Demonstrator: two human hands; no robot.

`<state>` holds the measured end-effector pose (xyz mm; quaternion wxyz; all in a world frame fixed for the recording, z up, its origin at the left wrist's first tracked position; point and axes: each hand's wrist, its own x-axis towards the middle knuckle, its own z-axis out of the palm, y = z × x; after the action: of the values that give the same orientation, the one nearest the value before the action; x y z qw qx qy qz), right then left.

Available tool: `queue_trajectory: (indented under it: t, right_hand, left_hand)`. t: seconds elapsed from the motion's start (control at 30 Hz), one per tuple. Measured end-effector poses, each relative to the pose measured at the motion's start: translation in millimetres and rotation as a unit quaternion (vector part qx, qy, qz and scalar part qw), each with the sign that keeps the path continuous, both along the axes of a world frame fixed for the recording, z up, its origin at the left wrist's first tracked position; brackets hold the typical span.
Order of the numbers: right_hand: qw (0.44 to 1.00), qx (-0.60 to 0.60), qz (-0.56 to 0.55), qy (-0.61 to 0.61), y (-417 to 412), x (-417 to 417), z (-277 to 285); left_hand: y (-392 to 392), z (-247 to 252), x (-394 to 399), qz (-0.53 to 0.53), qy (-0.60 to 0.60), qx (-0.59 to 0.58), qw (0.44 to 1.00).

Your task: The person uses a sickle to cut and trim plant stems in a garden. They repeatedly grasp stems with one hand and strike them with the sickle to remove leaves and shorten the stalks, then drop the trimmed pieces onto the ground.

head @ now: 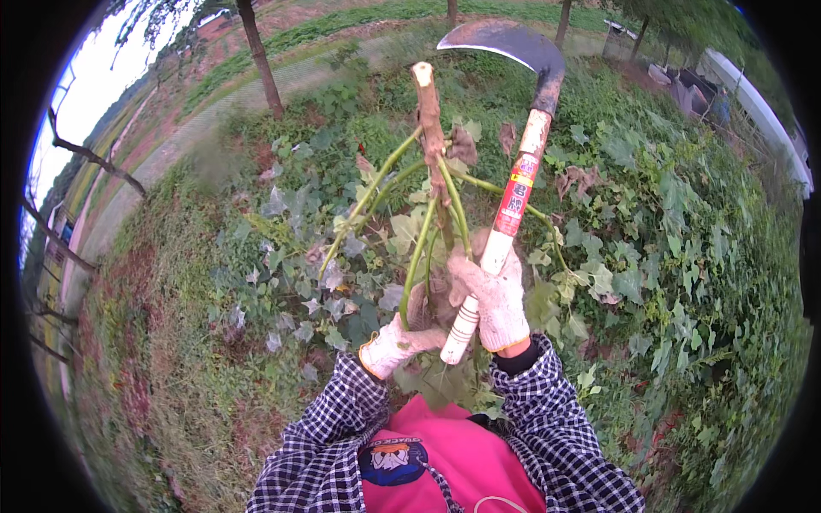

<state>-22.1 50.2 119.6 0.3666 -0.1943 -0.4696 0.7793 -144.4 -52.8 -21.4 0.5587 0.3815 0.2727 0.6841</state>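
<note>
My right hand (505, 304), in a knitted work glove, is closed around the pale handle of a sickle (532, 144). The tool's dark curved blade points up and to the left, and its handle bears a red label with writing. In front of me a cut plant stalk (430, 122) stands upright, with a bare pale end on top and several green side stems drooping from it. My left hand (399, 343), also gloved, grips the plant low down, a green stem running past the thumb. Its fingers are partly hidden behind stems and leaves.
Dense leafy vines (616, 256) and weeds cover the sloping ground, some leaves wilted. A tree trunk (258, 58) rises at the upper left, with bare branches (96, 163) at the left rim. Dark and grey items (696, 96) lie beside a long pale structure (757, 102) at the upper right.
</note>
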Motion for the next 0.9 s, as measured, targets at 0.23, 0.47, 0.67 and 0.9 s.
queue_trajectory:
  t: [0.23,0.47,0.67,0.9]
  right_hand:
    - [0.997,0.012,0.014,0.076,7.3,-31.5,22.8]
    - [0.997,0.070,-0.006,0.045,-20.8,-62.8,38.0]
    - [0.991,0.136,-0.014,0.009,22.2,-11.5,30.8]
    - [0.988,0.012,0.049,-0.146,31.6,8.1,-25.9]
  left_hand:
    - [-9.4,17.0,34.0,0.232,0.297,-0.011,0.926]
    - [24.3,-32.8,15.4,0.249,-0.144,0.155,0.945]
    - [-21.8,62.3,-46.5,0.394,0.124,0.001,0.911]
    - [-33.7,111.7,-66.0,0.403,0.218,-0.004,0.889]
